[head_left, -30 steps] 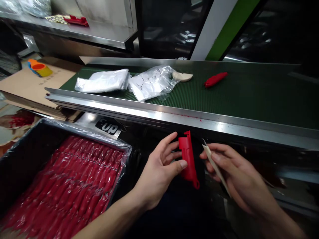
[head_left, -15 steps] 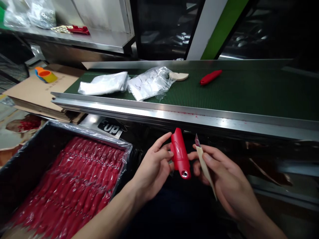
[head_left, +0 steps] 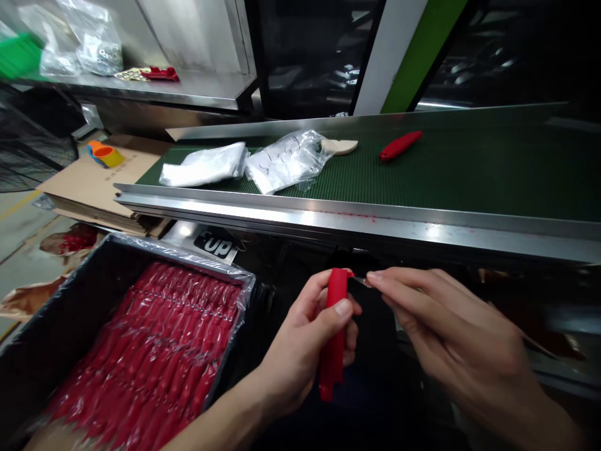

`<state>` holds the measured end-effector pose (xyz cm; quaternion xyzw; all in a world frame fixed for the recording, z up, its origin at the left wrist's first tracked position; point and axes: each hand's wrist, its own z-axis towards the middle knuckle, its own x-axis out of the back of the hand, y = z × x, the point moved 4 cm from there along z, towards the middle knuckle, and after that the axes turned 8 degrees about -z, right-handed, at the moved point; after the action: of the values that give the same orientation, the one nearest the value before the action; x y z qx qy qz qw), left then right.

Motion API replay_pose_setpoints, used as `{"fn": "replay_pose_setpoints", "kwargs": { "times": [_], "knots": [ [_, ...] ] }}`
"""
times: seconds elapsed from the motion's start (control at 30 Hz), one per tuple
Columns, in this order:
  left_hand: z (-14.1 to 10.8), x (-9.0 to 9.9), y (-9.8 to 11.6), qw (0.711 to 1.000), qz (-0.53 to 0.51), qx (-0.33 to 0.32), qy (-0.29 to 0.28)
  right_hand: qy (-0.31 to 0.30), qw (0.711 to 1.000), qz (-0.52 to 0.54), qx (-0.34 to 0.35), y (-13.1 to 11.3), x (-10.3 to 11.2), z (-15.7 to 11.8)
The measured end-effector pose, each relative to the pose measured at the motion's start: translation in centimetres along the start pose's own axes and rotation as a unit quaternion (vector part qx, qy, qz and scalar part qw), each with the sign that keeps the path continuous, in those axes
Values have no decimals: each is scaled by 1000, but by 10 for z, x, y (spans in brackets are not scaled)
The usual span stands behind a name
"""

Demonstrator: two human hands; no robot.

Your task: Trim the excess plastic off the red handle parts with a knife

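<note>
My left hand (head_left: 300,341) is wrapped round a red plastic handle (head_left: 333,360), its thumb lying across the front. The handle stands nearly upright below the conveyor's front rail. My right hand (head_left: 453,316) pinches a small craft knife (head_left: 361,281) close to its blade. The blade points left and meets the handle's upper right edge, where a small red bit sticks out. My right fingers mostly hide the knife's pale grip.
Left of my hands stands a lined bin (head_left: 162,244) with rows of red handles (head_left: 159,338) under plastic film. On the green conveyor (head_left: 460,169) lie plastic bags (head_left: 286,161), a pale curved piece (head_left: 340,146) and another red handle (head_left: 400,145). Cardboard (head_left: 70,181) is stacked at the left.
The red handle has been turned over and gripped more fully in my left hand. My right hand has tilted the knife leftward, bringing its blade onto the handle's upper end.
</note>
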<state>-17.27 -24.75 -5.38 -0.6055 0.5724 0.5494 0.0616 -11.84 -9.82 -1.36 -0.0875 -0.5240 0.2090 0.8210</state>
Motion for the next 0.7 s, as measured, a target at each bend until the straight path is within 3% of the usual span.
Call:
{"fn": "replay_pose_setpoints", "kwargs": {
  "times": [0.27, 0.7],
  "knots": [
    [-3, 0, -2, 1000, -22, 5, -5, 6, 996, -79, 34, -9, 5, -2],
    [-6, 1, -3, 1000, -16, 10, -5, 0, 995, -90, 42, -10, 8, -1]
  ]
}}
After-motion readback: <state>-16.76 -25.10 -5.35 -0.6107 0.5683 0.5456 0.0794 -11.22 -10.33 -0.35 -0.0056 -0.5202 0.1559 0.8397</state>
